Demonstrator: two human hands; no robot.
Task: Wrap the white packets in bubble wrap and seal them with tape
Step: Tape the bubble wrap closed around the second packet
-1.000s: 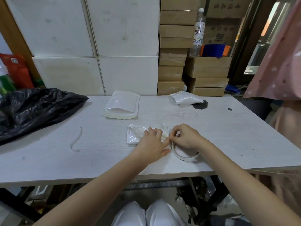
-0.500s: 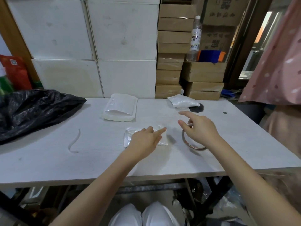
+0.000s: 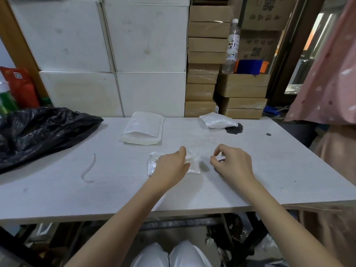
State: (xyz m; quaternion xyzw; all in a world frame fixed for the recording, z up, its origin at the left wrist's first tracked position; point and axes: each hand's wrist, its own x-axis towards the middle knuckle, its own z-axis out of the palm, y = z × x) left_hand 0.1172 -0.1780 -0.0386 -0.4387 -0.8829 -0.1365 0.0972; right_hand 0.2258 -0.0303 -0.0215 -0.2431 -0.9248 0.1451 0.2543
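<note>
A small white packet in clear bubble wrap [image 3: 153, 164] lies flat at the middle of the white table [image 3: 115, 193]. My left hand [image 3: 171, 167] rests on top of it, fingers bent and thumb raised at its far edge, pressing it down. Just to its right, my right hand [image 3: 234, 164] hovers low with curled fingers, thumb and forefinger slightly apart. It covers the tape roll [image 3: 221, 160], of which only a dark sliver shows. Another white packet [image 3: 217, 122] lies unwrapped at the far right of the table.
A pile of bubble-wrap sheets [image 3: 142, 128] lies at the back centre. A black plastic bag [image 3: 38, 132] covers the left end. A thin white strip [image 3: 89, 168] lies left of centre. A person in pink [image 3: 327, 83] stands at the right edge. Boxes [image 3: 206, 54] stand behind.
My right hand let go of the tape roll, lifted with fingers spread, then came back down curled over it. My left hand stayed on the wrapped packet.
</note>
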